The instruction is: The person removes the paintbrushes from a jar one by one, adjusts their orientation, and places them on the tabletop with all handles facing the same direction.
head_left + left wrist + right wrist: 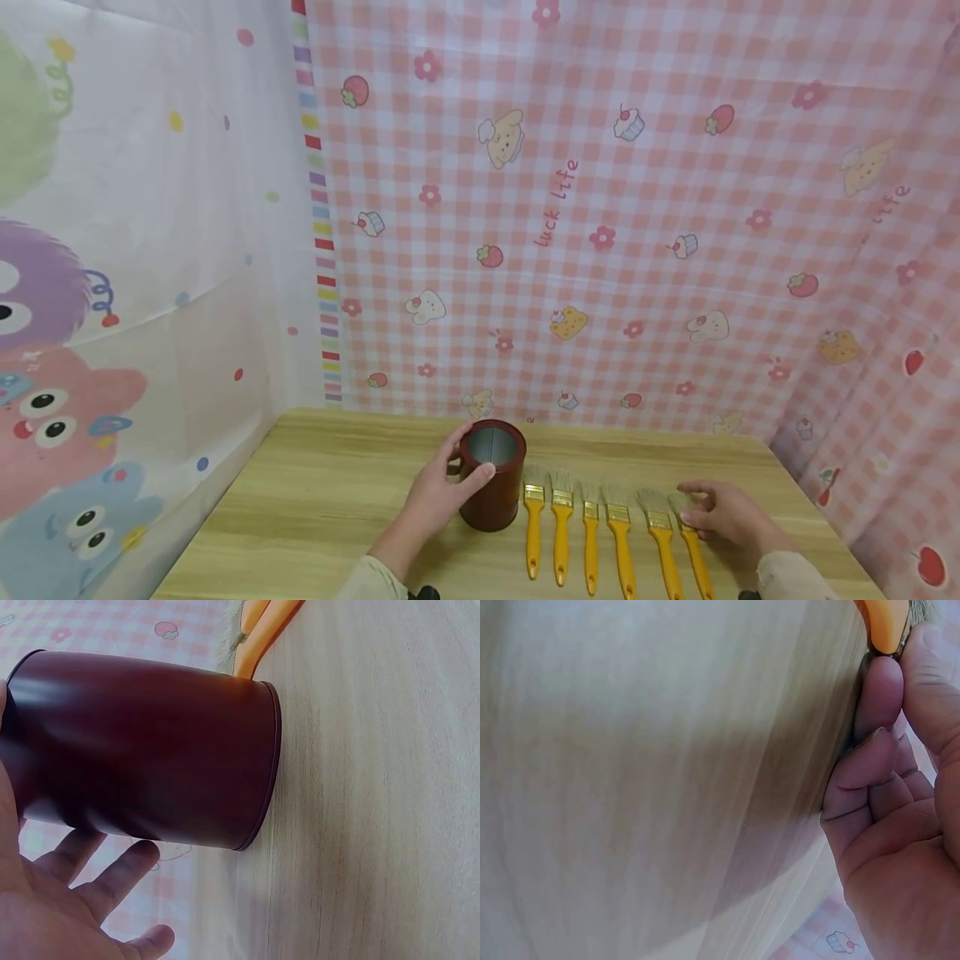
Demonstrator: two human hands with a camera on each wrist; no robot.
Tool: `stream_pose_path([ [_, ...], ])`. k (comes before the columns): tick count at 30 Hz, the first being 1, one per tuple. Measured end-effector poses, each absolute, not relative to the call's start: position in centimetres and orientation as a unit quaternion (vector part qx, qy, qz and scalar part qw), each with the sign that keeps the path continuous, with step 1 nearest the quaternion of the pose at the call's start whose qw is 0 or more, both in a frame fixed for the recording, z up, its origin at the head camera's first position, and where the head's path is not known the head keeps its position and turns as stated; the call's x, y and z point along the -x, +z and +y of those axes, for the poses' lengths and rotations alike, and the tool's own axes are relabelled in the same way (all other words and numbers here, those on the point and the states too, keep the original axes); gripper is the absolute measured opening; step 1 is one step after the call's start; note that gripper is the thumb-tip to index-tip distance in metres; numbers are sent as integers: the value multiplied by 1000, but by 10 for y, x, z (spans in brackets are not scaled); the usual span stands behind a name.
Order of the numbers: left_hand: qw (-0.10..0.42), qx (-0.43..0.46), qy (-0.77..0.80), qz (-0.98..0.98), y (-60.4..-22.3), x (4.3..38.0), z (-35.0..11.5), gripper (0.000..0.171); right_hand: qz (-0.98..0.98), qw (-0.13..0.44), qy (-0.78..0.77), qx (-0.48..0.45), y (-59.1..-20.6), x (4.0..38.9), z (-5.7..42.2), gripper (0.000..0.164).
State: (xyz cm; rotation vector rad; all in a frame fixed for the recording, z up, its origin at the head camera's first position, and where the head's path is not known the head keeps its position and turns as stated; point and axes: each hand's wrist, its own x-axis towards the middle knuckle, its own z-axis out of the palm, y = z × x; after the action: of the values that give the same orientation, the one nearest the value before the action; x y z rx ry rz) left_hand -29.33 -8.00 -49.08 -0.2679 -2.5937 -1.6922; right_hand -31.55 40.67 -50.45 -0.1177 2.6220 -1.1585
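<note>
A dark red can (491,502) stands upright on the wooden table, its grey metal inside bare. My left hand (437,493) holds it at the upper left, thumb over the near rim and index finger at the far rim. In the left wrist view, the other fingers spread loosely beside the can's wall (150,750). Over on the right, my right hand (729,514) pinches the rightmost paintbrush (699,557) near its metal band. Part of that brush's orange handle (889,626) shows at the top of the right wrist view, against the thumb and fingertips.
Several more paintbrushes (561,542) with orange handles lie in a row between the can and my right hand, bristles pointing away. The wooden table (322,500) meets a pink checked cloth (600,333) at the back and a white printed cloth (225,167) on the left.
</note>
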Motion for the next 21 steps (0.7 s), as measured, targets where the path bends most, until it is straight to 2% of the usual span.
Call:
stream_pose_path([
  [21,15,83,-555,-828,-492,291,-78,80,919,128,-372,14,-507,319,410,75],
])
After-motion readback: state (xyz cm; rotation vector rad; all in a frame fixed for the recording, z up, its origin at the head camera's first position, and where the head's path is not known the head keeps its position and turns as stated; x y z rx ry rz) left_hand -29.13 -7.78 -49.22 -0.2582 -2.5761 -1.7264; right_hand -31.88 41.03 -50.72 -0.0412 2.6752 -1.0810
